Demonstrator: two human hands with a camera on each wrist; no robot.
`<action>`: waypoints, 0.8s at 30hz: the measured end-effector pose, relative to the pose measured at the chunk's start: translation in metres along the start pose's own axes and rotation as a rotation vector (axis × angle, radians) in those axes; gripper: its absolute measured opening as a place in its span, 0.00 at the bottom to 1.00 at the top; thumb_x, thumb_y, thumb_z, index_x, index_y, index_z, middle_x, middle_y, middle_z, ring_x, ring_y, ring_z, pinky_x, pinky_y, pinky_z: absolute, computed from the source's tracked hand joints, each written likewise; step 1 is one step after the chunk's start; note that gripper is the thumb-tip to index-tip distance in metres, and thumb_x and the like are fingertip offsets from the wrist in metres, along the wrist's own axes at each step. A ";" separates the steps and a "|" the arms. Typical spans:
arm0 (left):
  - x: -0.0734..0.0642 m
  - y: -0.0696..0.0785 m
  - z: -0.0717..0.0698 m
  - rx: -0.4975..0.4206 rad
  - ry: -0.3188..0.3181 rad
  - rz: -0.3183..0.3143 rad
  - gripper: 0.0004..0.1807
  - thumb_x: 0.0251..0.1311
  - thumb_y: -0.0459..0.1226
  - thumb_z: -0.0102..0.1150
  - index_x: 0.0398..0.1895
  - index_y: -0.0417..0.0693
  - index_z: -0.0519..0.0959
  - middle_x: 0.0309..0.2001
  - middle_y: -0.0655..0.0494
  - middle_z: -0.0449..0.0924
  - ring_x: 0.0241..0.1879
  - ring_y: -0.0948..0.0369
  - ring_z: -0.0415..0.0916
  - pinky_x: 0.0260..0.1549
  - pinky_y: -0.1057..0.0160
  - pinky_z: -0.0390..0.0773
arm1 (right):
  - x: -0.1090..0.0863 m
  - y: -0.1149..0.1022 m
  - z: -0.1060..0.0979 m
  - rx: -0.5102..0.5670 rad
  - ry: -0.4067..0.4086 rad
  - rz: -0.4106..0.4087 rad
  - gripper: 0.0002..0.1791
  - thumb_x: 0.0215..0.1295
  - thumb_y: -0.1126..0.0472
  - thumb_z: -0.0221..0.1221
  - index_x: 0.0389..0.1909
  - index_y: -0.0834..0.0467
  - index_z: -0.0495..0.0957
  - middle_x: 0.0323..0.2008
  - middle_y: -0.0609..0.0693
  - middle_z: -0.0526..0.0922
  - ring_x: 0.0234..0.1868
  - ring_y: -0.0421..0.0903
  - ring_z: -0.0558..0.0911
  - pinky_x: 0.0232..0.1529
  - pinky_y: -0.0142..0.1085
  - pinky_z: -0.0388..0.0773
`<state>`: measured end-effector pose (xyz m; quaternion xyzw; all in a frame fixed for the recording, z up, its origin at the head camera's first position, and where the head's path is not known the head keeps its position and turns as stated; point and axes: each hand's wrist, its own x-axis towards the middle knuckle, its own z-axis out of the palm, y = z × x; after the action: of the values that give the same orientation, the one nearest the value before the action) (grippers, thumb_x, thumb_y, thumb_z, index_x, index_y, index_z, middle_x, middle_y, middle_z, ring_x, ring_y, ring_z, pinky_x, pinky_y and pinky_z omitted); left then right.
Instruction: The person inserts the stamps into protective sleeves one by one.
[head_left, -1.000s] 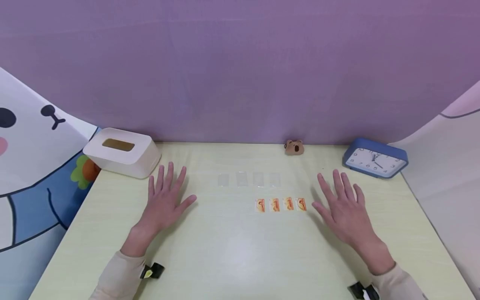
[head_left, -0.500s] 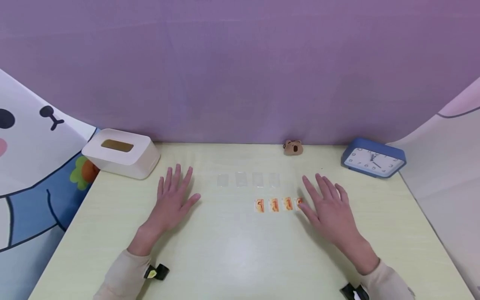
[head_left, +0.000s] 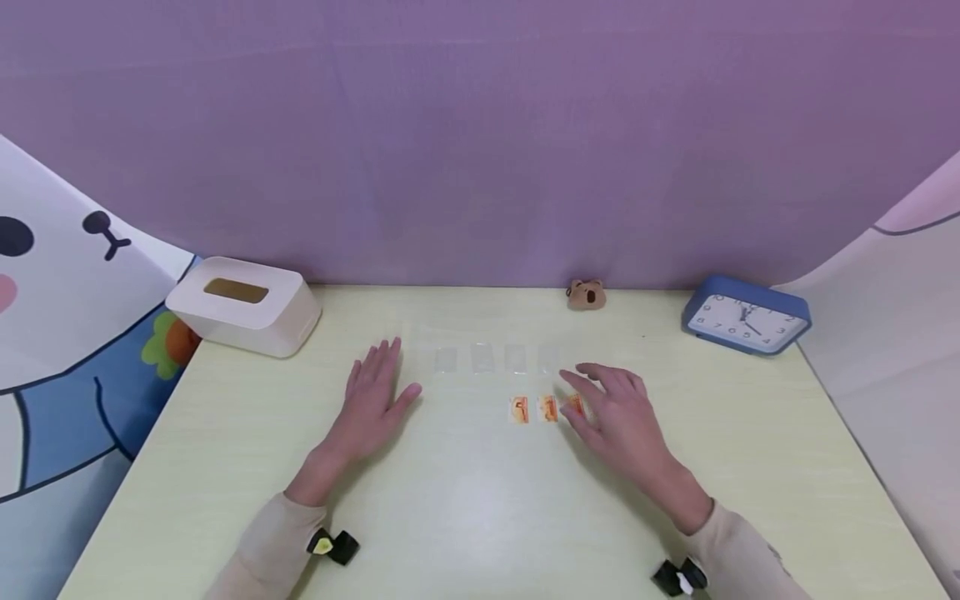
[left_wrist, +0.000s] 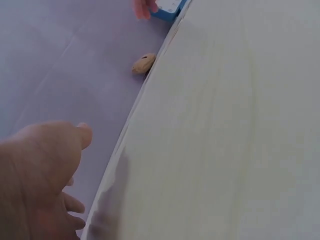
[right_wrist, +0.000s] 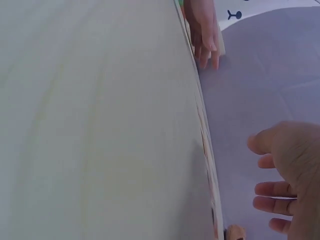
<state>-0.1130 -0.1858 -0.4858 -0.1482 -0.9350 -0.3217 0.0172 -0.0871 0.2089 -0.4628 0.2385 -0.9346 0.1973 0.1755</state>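
Hovering over the right end of a row of small orange-and-white printed pieces point(head_left: 548, 408) is my right hand point(head_left: 622, 421), fingers spread and slightly bent. It hides the rightmost piece and part of its neighbour point(head_left: 576, 404). Nothing is visible between its thumb and fingers, as the right wrist view of the hand point(right_wrist: 295, 170) also shows. Behind that row lie several small clear, flat rectangles point(head_left: 483, 358), spaced in a line. My left hand point(head_left: 367, 417), also seen in the left wrist view point(left_wrist: 45, 170), stays left of both rows above the table with straight fingers, holding nothing.
A white tissue box point(head_left: 255, 304) stands at the table's back left. Along the back edge sits a brown koala-head figure point(head_left: 587, 295), and a blue clock point(head_left: 750, 317) is at the back right. The pale table point(head_left: 465, 533) ends at a purple cloth point(head_left: 480, 142).
Both hands have moved inward. My right hand has travelled left over the printed pieces, its fingers bending a little; my left hand has shifted right. The table objects look unmoved.
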 end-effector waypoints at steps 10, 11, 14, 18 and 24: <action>0.004 0.009 0.020 -0.081 0.037 0.037 0.46 0.86 0.51 0.53 0.90 0.33 0.46 0.87 0.32 0.49 0.87 0.34 0.42 0.85 0.35 0.36 | 0.013 -0.011 0.022 0.160 0.059 -0.060 0.21 0.56 0.64 0.84 0.51 0.59 0.93 0.45 0.53 0.90 0.50 0.55 0.84 0.56 0.58 0.76; 0.005 0.010 0.022 -0.089 0.043 0.031 0.47 0.86 0.51 0.53 0.90 0.33 0.45 0.87 0.32 0.49 0.88 0.34 0.42 0.85 0.36 0.36 | 0.014 -0.012 0.024 0.170 0.057 -0.059 0.20 0.55 0.64 0.84 0.50 0.59 0.93 0.45 0.52 0.91 0.49 0.55 0.84 0.55 0.57 0.76; 0.006 0.013 0.027 -0.113 0.069 0.004 0.48 0.85 0.51 0.54 0.90 0.34 0.45 0.87 0.31 0.49 0.87 0.34 0.42 0.85 0.37 0.37 | 0.015 -0.013 0.029 0.200 0.045 -0.050 0.19 0.55 0.65 0.84 0.49 0.59 0.94 0.43 0.52 0.91 0.48 0.54 0.84 0.56 0.57 0.76; 0.006 0.018 0.031 -0.151 0.101 -0.063 0.49 0.83 0.50 0.58 0.90 0.36 0.45 0.88 0.32 0.49 0.88 0.35 0.41 0.85 0.35 0.40 | 0.017 -0.015 0.033 0.237 0.019 -0.029 0.18 0.56 0.66 0.84 0.48 0.59 0.94 0.42 0.52 0.91 0.48 0.53 0.83 0.57 0.58 0.75; 0.007 0.024 0.035 -0.187 0.142 -0.116 0.47 0.81 0.47 0.63 0.89 0.34 0.52 0.86 0.30 0.52 0.87 0.33 0.43 0.84 0.32 0.42 | 0.023 -0.017 0.037 0.258 -0.026 -0.017 0.15 0.58 0.64 0.84 0.46 0.56 0.95 0.42 0.50 0.91 0.49 0.52 0.81 0.57 0.58 0.74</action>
<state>-0.1108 -0.1450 -0.4983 -0.0717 -0.9044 -0.4176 0.0509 -0.1056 0.1695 -0.4802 0.2694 -0.9016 0.3114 0.1329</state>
